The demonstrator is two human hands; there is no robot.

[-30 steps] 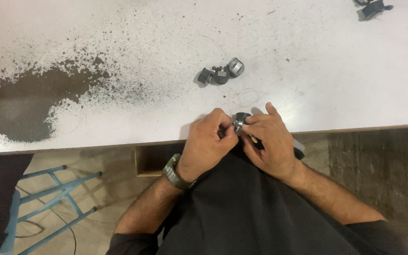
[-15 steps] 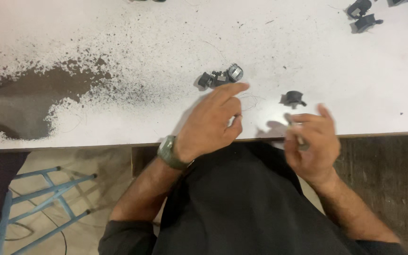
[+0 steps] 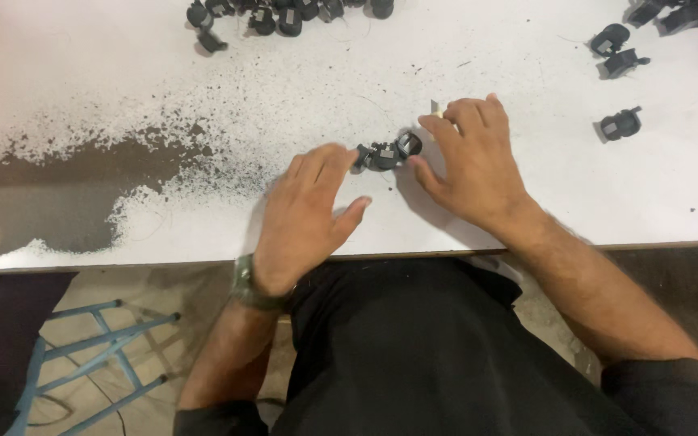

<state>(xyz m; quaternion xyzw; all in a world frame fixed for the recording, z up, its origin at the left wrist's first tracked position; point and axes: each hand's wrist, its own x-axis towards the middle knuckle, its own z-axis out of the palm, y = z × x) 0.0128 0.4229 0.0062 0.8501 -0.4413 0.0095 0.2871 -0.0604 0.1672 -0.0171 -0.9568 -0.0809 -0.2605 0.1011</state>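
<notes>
1. Far left, the white table (image 3: 82, 97) is worn through to a dark, speckled patch (image 3: 66, 190); grit lies scattered around it, so any small part is best kept on the clean white area.

2. The left hand (image 3: 304, 218) lies flat and open on the table near the front edge, fingers stretched toward the middle and holding nothing. Its fingertips sit just beside the small black parts (image 3: 385, 153) (close enough that I cannot tell whether they touch). A watch (image 3: 248, 287) is on that wrist.

3. The black parts lie on the table between the two hands, a short cluster of two or three pieces pressed together. To take them cleanly, I would say pinch each by its body with thumb and forefinger, not rake them sideways across the gritty surface.

4. The right hand (image 3: 470, 165) is half open and cupped over the table, its thumb just at the right end of the cluster. Something small and pale shows above the forefinger; I cannot tell whether the hand grips it.

5. Further right lie three loose black pieces (image 3: 621, 123), well apart from the hands. More sit in a heap along the far edge (image 3: 284, 14) (and some in the right corner).
</notes>
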